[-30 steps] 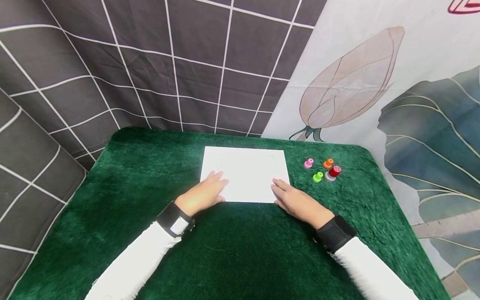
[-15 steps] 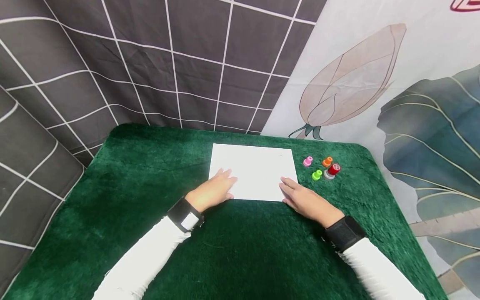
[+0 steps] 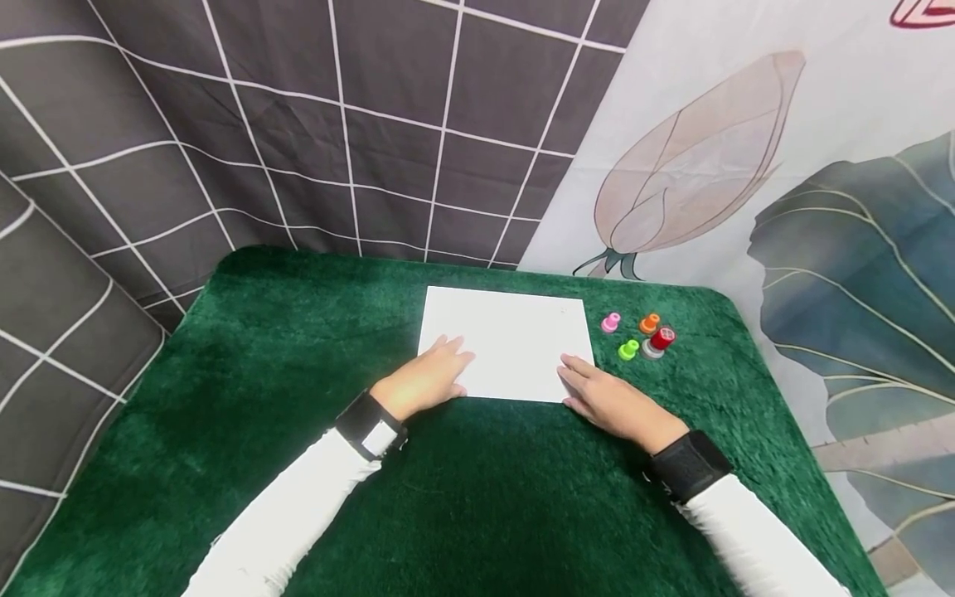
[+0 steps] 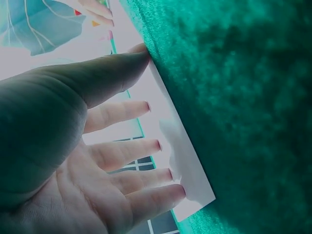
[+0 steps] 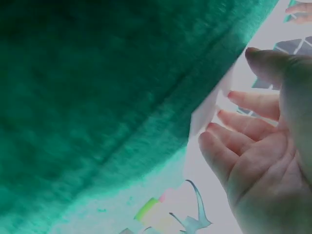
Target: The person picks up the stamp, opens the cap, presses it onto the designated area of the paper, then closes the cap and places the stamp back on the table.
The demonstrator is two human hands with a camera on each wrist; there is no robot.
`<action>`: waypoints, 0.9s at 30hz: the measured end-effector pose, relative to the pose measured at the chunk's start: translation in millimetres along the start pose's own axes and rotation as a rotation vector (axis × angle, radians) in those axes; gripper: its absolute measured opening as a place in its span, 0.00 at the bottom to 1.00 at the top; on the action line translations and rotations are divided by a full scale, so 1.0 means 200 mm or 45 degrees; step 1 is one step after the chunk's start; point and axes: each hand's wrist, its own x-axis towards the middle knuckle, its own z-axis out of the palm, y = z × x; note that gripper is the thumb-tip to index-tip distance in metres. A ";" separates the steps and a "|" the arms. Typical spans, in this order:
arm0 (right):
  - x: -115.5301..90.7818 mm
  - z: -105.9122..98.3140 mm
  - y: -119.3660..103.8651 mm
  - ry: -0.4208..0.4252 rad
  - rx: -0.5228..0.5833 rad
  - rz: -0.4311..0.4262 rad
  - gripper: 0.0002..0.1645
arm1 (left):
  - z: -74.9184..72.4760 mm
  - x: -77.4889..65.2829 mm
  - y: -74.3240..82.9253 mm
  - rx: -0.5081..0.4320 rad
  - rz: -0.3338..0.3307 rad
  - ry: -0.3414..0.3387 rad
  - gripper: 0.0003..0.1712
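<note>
- White, thin and rectangular, the sheet [image 3: 515, 352] lies flat on the green plush cloth [image 3: 462, 497], further right than a second ago and nearer the pink piece [image 3: 611, 322]; I judge its positioning nearly settled.
- The left hand [image 3: 423, 379] rests by its near left corner, fingers stretched out, clasping nothing.
- The right hand [image 3: 615, 402] touches the near right corner, also straight-fingered and not gripping.
- Close by stand an orange piece [image 3: 650, 323] and a green piece [image 3: 629, 350], both flared at the foot, and a red-topped cylinder [image 3: 661, 338].
</note>
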 end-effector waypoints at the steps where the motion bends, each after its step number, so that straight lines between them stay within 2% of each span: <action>1: 0.00 -0.01 0.01 0.001 0.006 0.007 0.28 | 0.00 0.00 0.00 0.004 0.003 0.001 0.33; 4: 0.02 -0.08 0.04 0.046 0.007 0.061 0.27 | 0.02 0.00 0.00 0.014 0.017 0.014 0.32; 8: 0.07 -0.20 0.15 0.144 -0.087 0.155 0.25 | 0.03 0.00 -0.02 0.035 0.007 0.026 0.31; 10: 0.10 -0.26 0.21 0.150 -0.133 0.222 0.23 | 0.03 0.00 -0.02 0.054 0.006 0.028 0.30; 13: 0.13 -0.32 0.27 0.067 -0.156 0.349 0.23 | 0.03 0.01 -0.03 0.081 0.023 0.038 0.29; 17: 0.17 -0.34 0.33 -0.103 -0.161 0.474 0.26 | 0.03 0.00 -0.03 0.100 0.042 0.058 0.28; 23: 0.22 -0.32 0.38 -0.195 -0.187 0.481 0.24 | 0.02 -0.03 -0.03 0.119 0.063 0.118 0.28; 27: 0.23 -0.30 0.41 -0.225 -0.205 0.477 0.16 | 0.01 -0.08 -0.03 0.125 0.077 0.187 0.28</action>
